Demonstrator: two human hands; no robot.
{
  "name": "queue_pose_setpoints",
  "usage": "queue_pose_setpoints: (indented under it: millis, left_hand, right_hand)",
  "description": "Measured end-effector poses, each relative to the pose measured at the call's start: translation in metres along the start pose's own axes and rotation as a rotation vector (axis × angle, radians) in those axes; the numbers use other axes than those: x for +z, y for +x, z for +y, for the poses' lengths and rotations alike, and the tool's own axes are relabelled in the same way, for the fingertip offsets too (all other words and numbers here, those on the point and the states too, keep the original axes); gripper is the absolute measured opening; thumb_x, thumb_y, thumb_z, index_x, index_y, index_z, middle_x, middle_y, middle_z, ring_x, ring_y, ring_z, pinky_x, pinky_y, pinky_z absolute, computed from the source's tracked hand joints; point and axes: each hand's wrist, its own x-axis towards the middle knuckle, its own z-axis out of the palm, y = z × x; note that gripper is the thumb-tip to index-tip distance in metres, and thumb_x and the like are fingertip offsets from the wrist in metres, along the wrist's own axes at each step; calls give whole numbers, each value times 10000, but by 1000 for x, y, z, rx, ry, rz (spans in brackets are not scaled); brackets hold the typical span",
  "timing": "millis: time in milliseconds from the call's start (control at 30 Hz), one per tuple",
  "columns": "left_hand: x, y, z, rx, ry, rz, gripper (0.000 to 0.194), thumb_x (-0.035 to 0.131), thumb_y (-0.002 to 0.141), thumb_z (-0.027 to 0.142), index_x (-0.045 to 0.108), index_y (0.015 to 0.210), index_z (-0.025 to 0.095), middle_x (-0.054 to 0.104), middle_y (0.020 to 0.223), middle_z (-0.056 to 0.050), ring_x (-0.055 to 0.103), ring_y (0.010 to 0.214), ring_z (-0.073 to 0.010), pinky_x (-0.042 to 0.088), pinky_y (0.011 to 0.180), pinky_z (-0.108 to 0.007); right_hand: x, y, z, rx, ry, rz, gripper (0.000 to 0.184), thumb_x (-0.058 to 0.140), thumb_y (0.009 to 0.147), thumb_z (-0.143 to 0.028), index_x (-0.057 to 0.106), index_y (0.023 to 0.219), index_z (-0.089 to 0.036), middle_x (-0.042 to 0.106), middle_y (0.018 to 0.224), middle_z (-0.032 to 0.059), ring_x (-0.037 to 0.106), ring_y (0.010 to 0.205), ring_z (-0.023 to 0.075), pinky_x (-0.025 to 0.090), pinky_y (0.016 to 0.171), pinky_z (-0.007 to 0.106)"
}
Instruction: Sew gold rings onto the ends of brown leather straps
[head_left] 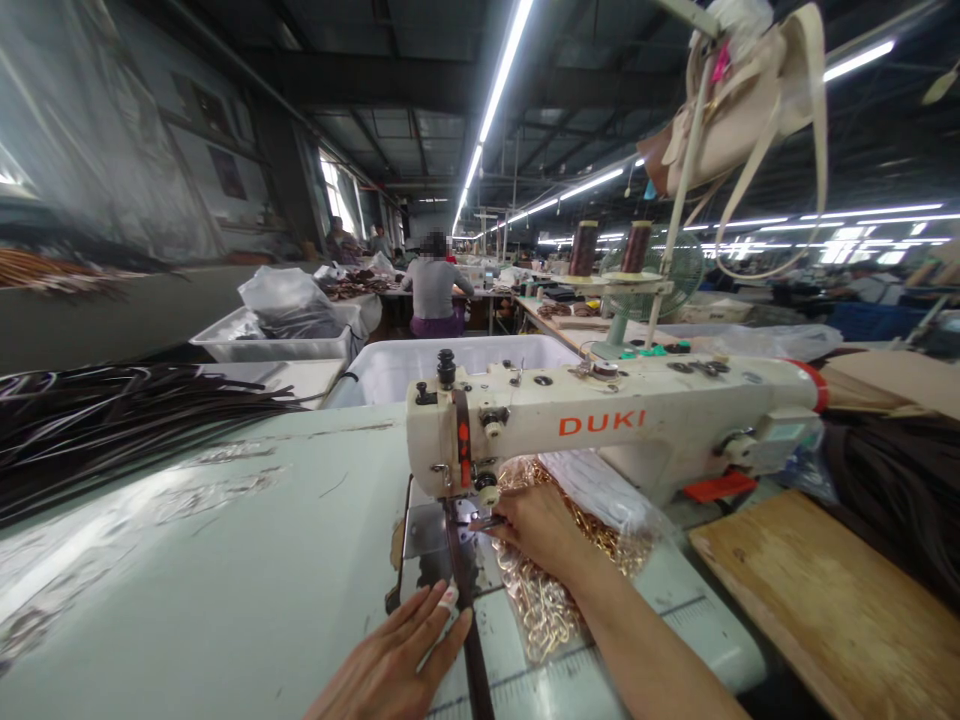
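Observation:
A dark brown strap runs lengthwise under the presser foot of the white sewing machine. My left hand lies flat with fingers stretched, its thumb and fingertips along the strap's left edge. White tape is wrapped around one of its fingertips. Close to the lit needle area, my right hand pinches a slim dark pointed tool, its tip by the needle plate; the exact kind is not clear. Under the machine arm, next to my right wrist, is a clear bag of gold metal clasps.
Dark straps are heaped at the left of the table. A wooden board lies on the right. Behind the machine are a white bin, thread spools and a fan. A beige bag hangs above; a person sits ahead.

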Motion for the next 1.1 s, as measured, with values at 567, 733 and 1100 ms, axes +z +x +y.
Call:
queue_pose_setpoints:
  millis: [567,733,1100]
  left_hand:
    - [2,-1,-4,52,35,39,632,450,938,267,157,1497,237,425,1422,-96,429,1292,-271,409,1039,-384]
    - [-15,8,4,53,129,75,526,441,926,241,339,1440,197,513,1361,-104,475,1263,-247,424,1028,-353]
    - [-70,45,17,37,93,-14,281,399,976,247,601,1144,148,699,1098,-84,664,999,-216,492,963,-320]
  right_hand:
    - [0,1,0,-5,5,5,492,459,917,-587,654,691,-196,690,682,9,630,614,151,274,551,259]
    - [1,1,0,-7,5,7,492,460,917,-587,661,696,-197,691,687,15,634,625,153,270,549,264]
    - [-1,0,1,-3,17,-2,513,446,917,-599,668,699,-192,694,686,20,634,626,149,261,552,264]
